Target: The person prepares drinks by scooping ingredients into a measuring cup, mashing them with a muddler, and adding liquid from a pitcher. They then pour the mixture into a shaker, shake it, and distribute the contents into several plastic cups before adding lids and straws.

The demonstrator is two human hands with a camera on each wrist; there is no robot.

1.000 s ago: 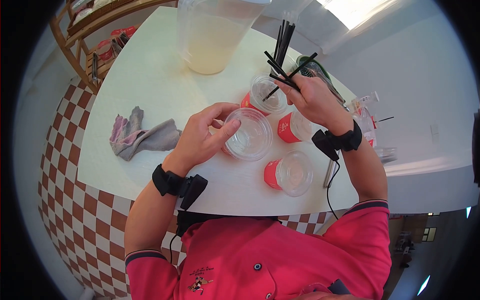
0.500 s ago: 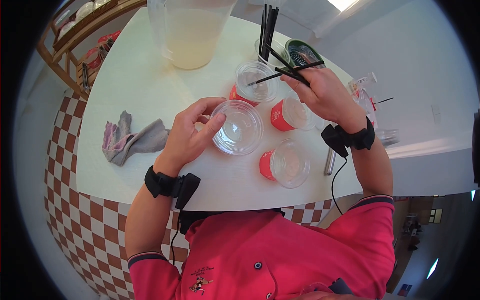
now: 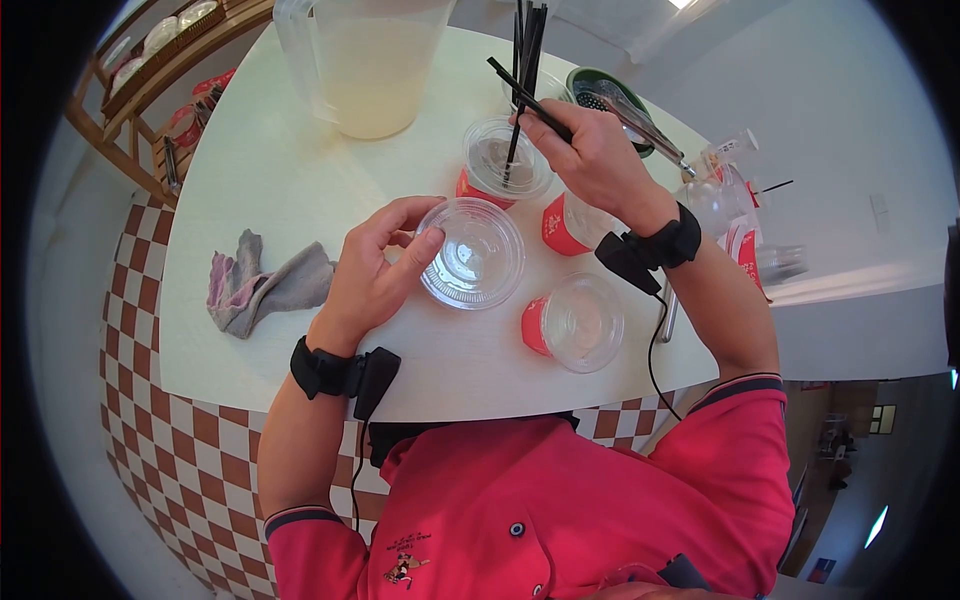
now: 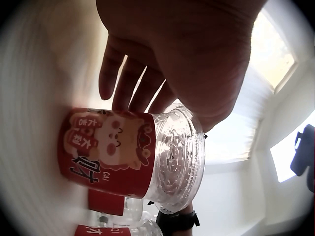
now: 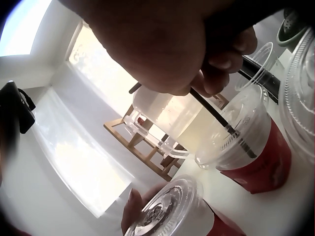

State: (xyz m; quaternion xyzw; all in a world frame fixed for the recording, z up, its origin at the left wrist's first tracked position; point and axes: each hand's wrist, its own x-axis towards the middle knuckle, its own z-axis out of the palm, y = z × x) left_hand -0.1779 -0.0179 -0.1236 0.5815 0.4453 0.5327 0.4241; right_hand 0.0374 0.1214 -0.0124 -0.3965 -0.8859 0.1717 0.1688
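Note:
The left hand (image 3: 375, 265) curls its fingers and thumb around a lidded clear cup (image 3: 472, 254); the left wrist view shows that cup's red printed sleeve (image 4: 108, 152). Several black straws (image 3: 545, 118) are gripped in the right hand (image 3: 600, 155), above a second lidded cup (image 3: 505, 160). One black straw (image 5: 216, 116) slants from the right hand's fingers down through that cup's lid, its lower end inside. Two more cups with red sleeves, one (image 3: 566, 222) below the right hand and another (image 3: 582, 322) nearer the body, stand on the table.
A large pitcher of pale liquid (image 3: 368, 75) stands at the back. Upright black straws (image 3: 530, 45) stand in a clear cup, beside a green bowl (image 3: 590, 78) with utensils. A grey cloth (image 3: 268, 285) lies at the left. More cups (image 3: 780, 262) are at the right.
The right hand has moved left and turned, bringing its straw from a shallow slant to nearly upright in the far cup. The left hand keeps its grip on its cup.

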